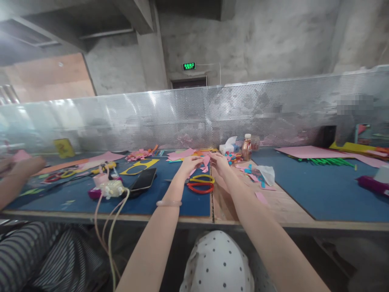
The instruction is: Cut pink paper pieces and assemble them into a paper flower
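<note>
Both my hands meet over the middle of the table around a small folded piece of pink paper [206, 161]. My left hand [192, 165] pinches its left side. At its upper right, my right hand [219, 163] has its fingers closed on the paper's edge. Just below the hands lie scissors [201, 184] with one yellow and one red handle loop, blades pointing left. Flat pink paper sheets [181, 154] rest behind my left hand. Small pink and blue scraps [253, 174] are scattered to the right of my right hand.
A phone [142, 179] and a power strip with cables [111, 189] lie left. A bottle [246, 147] and tissue pack [228, 147] stand behind my right hand. Yellow paper with round holes [140, 166] lies nearby. At far left, another person's hand [33, 165] holds pink paper.
</note>
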